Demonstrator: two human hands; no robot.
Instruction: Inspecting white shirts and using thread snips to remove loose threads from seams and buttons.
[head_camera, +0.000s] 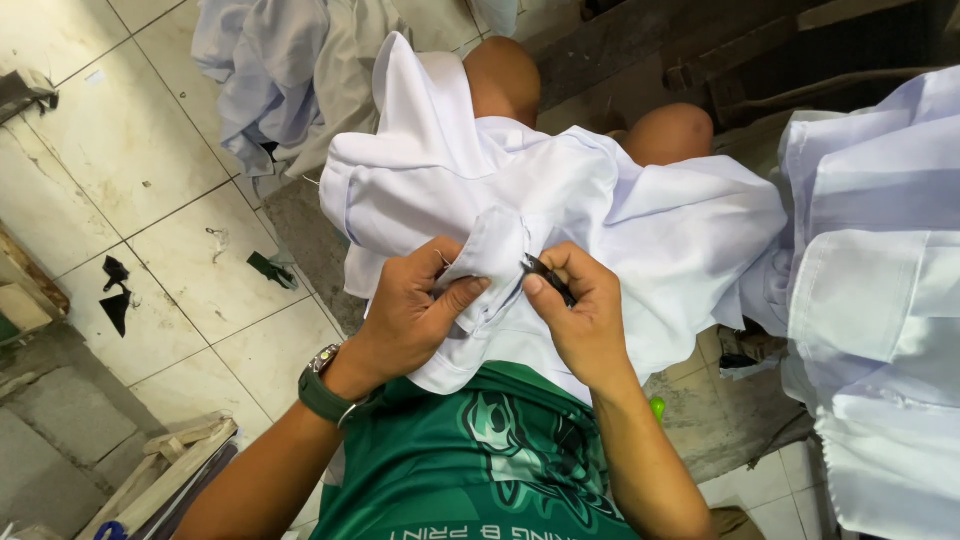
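Nearest the camera, just below the white garment (560, 215) bunched in the person's lap, the green printed shirt (480, 465) and a green wristwatch (322, 385) show. The left hand (415, 305) is closed on a raised fold of that garment, thumb pressed against the cloth – probably to keep the seam taut and lifted. The right hand (580, 310) meets it at the same fold, fingers pinched shut around a small dark tool (540, 272) whose tip touches the cloth; it looks like a thread snipper, though I cannot tell for sure. The garment drapes over both knees (590, 105), so its loose bulk crowds the fold being worked. To the garment's right lies a stack of white garments (880, 300); to its left – on the tiled floor (140, 170) – dark scraps (115, 290); beyond it, a heap of pale cloth (290, 70).
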